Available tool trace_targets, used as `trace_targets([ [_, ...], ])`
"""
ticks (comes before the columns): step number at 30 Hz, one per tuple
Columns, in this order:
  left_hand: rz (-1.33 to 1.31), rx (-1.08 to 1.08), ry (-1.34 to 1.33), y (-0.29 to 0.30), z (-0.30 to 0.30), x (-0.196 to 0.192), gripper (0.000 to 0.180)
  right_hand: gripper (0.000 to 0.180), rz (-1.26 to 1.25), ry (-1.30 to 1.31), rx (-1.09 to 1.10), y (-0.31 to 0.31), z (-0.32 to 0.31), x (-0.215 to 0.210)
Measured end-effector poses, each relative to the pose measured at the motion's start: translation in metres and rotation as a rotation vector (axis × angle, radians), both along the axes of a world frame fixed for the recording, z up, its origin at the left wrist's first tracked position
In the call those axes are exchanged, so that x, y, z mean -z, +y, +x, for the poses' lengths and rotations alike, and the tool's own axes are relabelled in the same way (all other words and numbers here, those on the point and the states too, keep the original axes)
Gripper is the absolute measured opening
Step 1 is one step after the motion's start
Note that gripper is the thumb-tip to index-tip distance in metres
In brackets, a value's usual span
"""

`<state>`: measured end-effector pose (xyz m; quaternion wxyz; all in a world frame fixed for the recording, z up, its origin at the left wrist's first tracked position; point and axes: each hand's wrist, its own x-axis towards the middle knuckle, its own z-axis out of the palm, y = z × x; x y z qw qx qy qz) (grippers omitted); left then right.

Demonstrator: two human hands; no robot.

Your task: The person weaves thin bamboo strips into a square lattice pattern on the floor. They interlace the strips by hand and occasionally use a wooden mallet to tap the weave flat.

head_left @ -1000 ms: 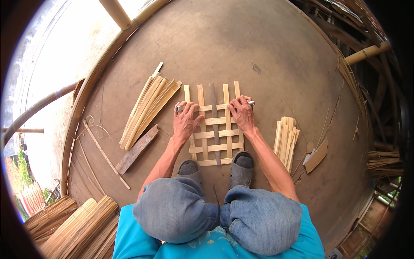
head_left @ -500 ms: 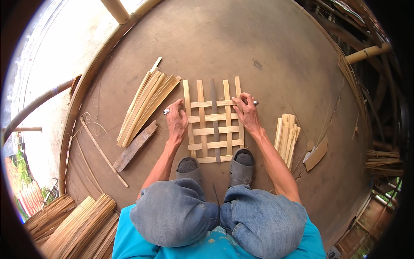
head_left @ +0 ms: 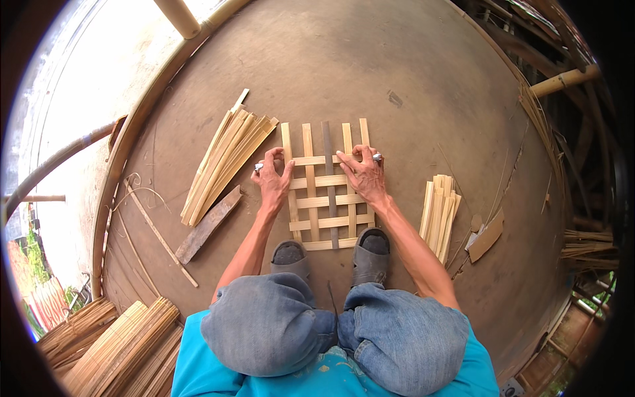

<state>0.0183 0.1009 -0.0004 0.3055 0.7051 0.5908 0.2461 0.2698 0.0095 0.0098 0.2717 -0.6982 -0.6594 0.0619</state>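
Observation:
On the floor before me lies an open lattice of woven bamboo strips (head_left: 322,201): pale slats cross one another, and the middle lengthwise slat (head_left: 332,210) is dark grey. My left hand (head_left: 272,180), a ring on one finger, is curled with thumb and fingers at the left end of the farthest cross strip (head_left: 305,161). My right hand (head_left: 366,175), also ringed, closes over the lattice's far right part, its thumb on that same strip near the grey slat. The lattice's near edge lies by my sandalled feet (head_left: 371,255).
A fanned pile of bamboo strips (head_left: 227,162) lies to the left, beside a dark flat slat (head_left: 209,223). A smaller bundle (head_left: 439,215) is on the right, near a brown scrap (head_left: 485,236). Larger bundles (head_left: 126,347) fill the lower left.
My right hand has shifted left along the far cross strip toward the grey slat. My left hand has moved slightly, its fingers more curled at the lattice's left edge.

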Motion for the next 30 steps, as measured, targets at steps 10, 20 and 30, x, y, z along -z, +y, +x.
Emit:
trace_targets([
  [10,0.025,-0.023,-0.022,-0.003,0.001,0.002,0.047,0.022,0.017,0.070,0.004,0.008,0.000,0.005],
  [20,0.021,0.010,0.027,-0.006,0.005,-0.002,0.060,0.018,0.081,0.060,0.073,0.005,-0.006,0.011],
  [30,0.074,0.093,0.093,-0.009,0.001,0.004,0.046,0.021,0.098,0.059,0.066,0.005,-0.007,0.017],
])
